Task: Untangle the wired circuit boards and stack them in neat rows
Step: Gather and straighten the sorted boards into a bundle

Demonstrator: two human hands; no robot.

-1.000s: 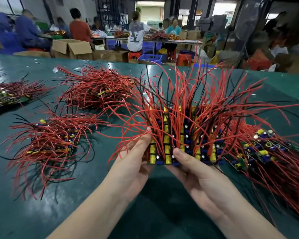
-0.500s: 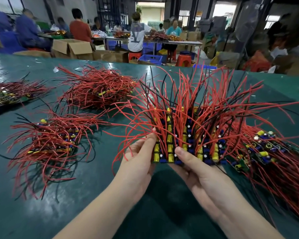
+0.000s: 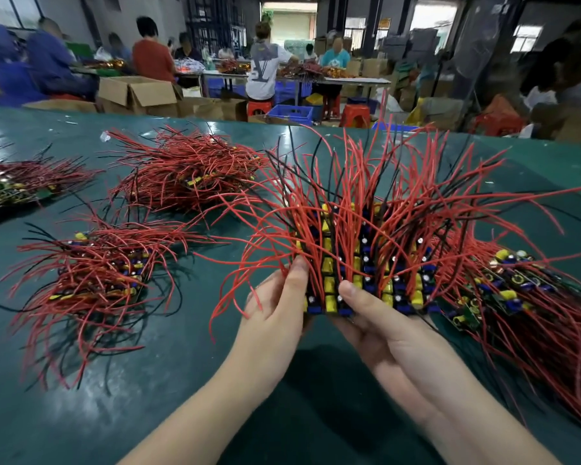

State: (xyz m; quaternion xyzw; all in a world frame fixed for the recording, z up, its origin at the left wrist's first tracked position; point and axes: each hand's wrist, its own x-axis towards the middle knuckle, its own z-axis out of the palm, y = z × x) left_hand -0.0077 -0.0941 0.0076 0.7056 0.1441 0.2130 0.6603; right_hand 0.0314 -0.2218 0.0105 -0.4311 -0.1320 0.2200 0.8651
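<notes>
Both hands, left hand and right hand, clasp the block of wired circuit boards between fingers just above the green tabletop, and squaring its rows evenly before setting it down looks wise.

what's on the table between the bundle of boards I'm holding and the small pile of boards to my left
In the head view, mostly bare green table; only stray red wire ends from the held bundle and the left pile reach into that stretch.
</notes>
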